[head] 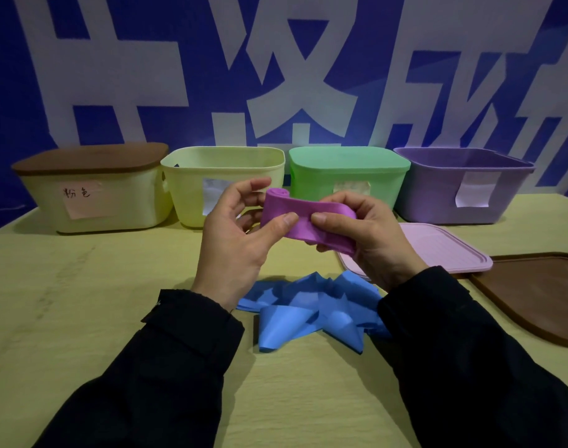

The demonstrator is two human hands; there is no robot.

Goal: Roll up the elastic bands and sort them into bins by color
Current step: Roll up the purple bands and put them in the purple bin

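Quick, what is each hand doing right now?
Left hand: pinches the rolled end of the purple band.
Right hand: grips the purple band's other end.

Both forearms, in dark sleeves, reach forward from the bottom of the view and angle inward, so the two hands meet near the middle, raised above the table. The left hand (240, 227) shows its palm turned toward the right, its thumb stretched across to press on the purple band (303, 218) while its fingers curl behind the band's rolled end. The right hand (360, 234) faces it, thumb on the front of the band, its tip just beside the left thumb's, and fingers wrapped behind and beneath.
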